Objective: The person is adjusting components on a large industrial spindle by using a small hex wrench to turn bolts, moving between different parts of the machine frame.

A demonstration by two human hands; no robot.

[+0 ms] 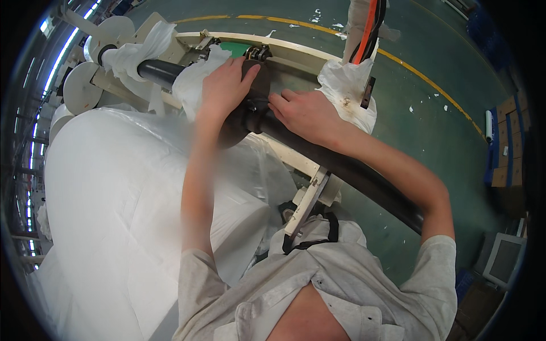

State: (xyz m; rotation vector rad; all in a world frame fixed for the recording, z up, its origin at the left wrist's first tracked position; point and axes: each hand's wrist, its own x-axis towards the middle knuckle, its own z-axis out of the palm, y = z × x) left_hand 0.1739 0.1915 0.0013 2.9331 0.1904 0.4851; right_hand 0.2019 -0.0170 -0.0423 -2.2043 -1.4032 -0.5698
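A long black shaft (347, 167) runs slantwise from the upper left to the lower right, bearing a dark round disc (232, 132) with a collar (254, 117). My left hand (224, 88) lies against the far left side of the disc, thumb apart from the fingers, next to crumpled white wrapping (190, 85). My right hand (307, 116) rests on top of the shaft just right of the collar. Its fingers are curled toward the disc; what their tips pinch, if anything, is hidden.
A large white roll (114, 210) fills the left side. Behind the shaft stands a cream metal frame (296, 48); a wrapped post (357, 34) with orange and black cables rises beyond. A frame arm (307, 204) juts toward my waist. Cartons (509, 142) stand far right.
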